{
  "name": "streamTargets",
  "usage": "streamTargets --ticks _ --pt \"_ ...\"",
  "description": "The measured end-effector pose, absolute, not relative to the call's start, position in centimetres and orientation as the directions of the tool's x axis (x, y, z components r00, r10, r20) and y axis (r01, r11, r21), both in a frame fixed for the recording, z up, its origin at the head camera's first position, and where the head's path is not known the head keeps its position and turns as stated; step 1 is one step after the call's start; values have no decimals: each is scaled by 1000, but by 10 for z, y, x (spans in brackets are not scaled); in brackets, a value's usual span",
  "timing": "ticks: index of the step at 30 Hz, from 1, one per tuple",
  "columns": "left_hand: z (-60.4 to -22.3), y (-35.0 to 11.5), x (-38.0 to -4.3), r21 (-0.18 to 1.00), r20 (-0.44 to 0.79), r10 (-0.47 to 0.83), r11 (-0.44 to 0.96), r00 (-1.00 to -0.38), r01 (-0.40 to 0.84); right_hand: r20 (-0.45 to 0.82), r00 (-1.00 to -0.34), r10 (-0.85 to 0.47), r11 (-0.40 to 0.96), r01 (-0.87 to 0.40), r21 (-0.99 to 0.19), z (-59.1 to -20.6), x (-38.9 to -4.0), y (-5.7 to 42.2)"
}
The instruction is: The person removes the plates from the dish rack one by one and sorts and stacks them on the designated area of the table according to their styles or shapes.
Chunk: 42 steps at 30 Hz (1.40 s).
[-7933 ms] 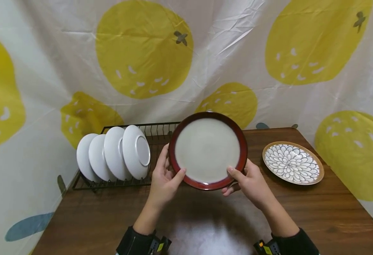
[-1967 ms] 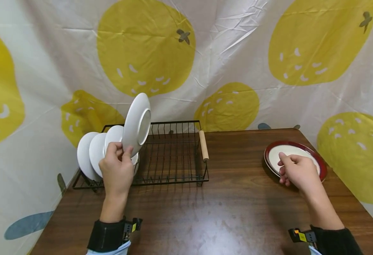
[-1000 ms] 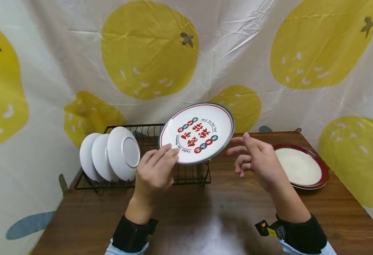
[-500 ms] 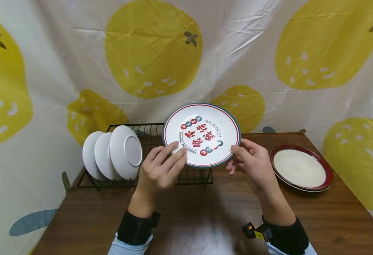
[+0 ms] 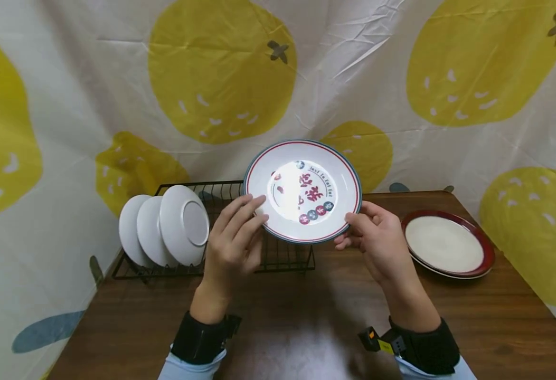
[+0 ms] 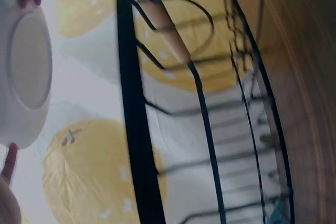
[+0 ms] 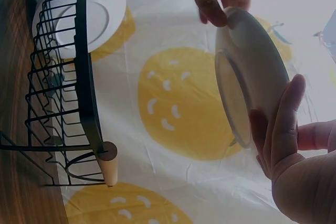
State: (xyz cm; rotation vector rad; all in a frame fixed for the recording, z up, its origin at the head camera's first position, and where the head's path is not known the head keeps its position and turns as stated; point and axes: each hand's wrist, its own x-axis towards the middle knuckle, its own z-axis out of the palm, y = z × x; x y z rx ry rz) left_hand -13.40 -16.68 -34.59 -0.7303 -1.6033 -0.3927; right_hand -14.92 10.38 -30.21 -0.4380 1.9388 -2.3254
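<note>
A white plate [image 5: 282, 232] with a blue edge, a red ring and red lettering is held tilted up above the table; a bright glare covers part of its face. My right hand [image 5: 377, 237] pinches its lower right rim, thumb on the face and fingers beneath, and the underside of the plate [image 7: 257, 61] shows in the right wrist view. At the left rim, my left hand [image 5: 235, 237] lays its fingers over the edge, with a digit against the underside. Behind the plate stands a black wire dish rack [image 5: 282, 266] holding several white dishes [image 5: 185, 227].
A red-rimmed cream plate [image 5: 446, 245] lies on top of another plate at the right of the wooden table [image 5: 510, 327]. The rack's wooden handle [image 7: 109, 166] sticks out at its end. A lemon-print cloth [image 5: 344, 95] hangs behind the table.
The left hand has lifted the white plate from the rack and turned its printed face toward me. My right hand has come from the red-rimmed plate to its rim. Earlier, both hands held the red-rimmed plate.
</note>
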Motion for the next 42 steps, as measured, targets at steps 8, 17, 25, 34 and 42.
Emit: streamTargets --ticks 8,17,25,34,42 --pt "-347 -158 -123 519 854 -168 358 -493 776 175 -953 -246 -164 -137 -977 -300 -148 106" --pt "-349 -158 -116 867 496 -262 90 -828 491 130 -956 -261 -82 -112 -990 -308 -144 109" --pt "-346 -163 -124 891 454 -217 99 -864 443 149 -953 -264 -74 -134 -988 -312 -150 106" --pt "-339 -164 -118 880 475 -208 100 -855 465 140 -955 -261 -23 -139 -990 -309 -150 104" --pt "-338 -162 -120 876 481 -208 72 -852 477 140 -952 -272 -4 -144 -990 -307 -152 106"
